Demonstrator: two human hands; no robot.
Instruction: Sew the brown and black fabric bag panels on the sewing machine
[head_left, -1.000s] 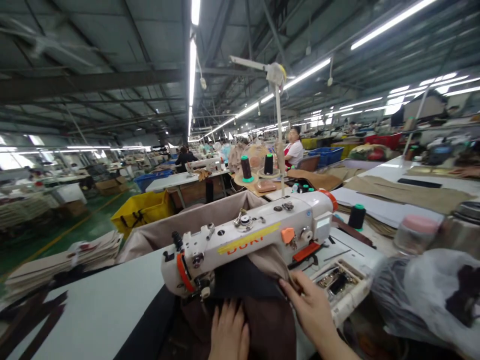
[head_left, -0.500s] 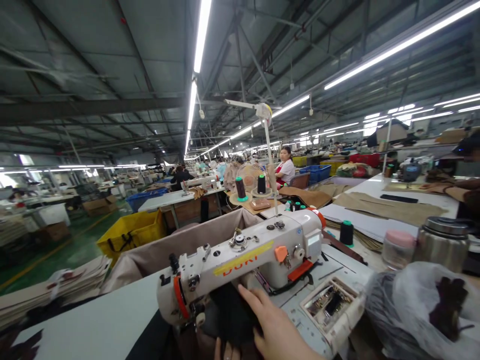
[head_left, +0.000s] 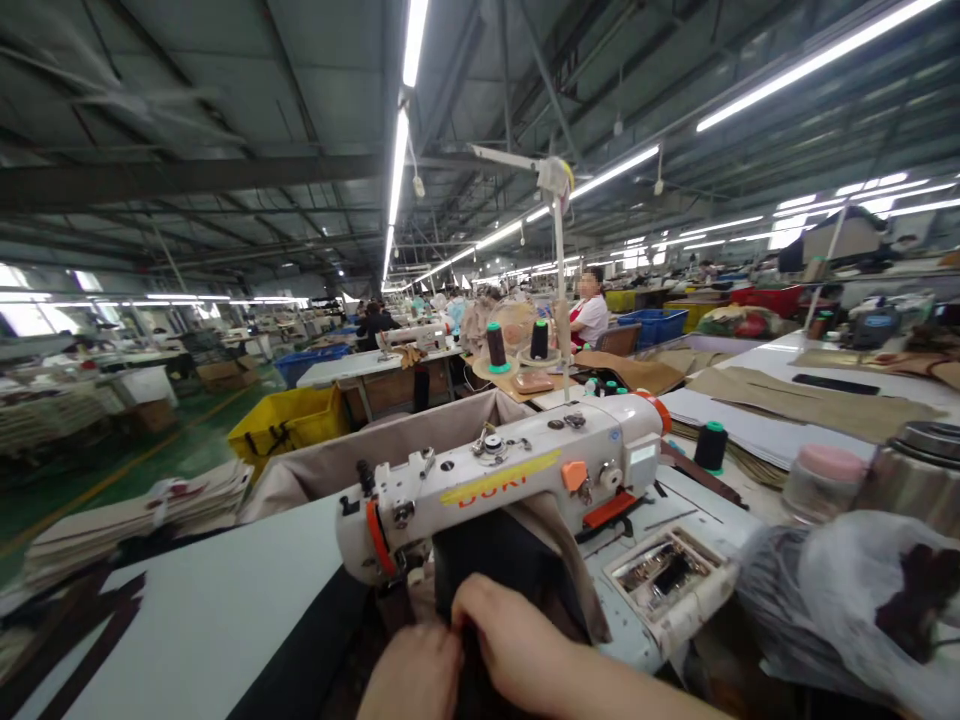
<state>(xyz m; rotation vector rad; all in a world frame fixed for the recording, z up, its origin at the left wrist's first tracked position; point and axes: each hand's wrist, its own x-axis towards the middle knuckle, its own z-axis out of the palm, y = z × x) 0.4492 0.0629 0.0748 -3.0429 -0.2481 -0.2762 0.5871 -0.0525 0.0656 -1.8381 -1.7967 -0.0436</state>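
A white sewing machine (head_left: 517, 470) with an orange lever stands on the grey table (head_left: 210, 620) in front of me. Dark fabric (head_left: 495, 555) lies under its arm, with a tan piece draped beside it. My left hand (head_left: 412, 672) and my right hand (head_left: 510, 640) are pressed together just below the machine, both with fingers curled and pinching the dark fabric at its near edge. The needle area sits just left of my hands.
A plastic bag (head_left: 862, 590) of dark pieces lies at the right, behind it a pink-lidded jar (head_left: 821, 482) and a steel pot (head_left: 919, 470). A tray of small parts (head_left: 664, 572) sits right of the machine. Thread cones (head_left: 496, 346), a yellow bin (head_left: 289, 425), stacked pieces (head_left: 142, 515) and a co-worker (head_left: 591, 310) lie beyond.
My right hand has drawn back from under the machine arm and closed beside my left hand on the fabric. The camera has tilted down slightly.
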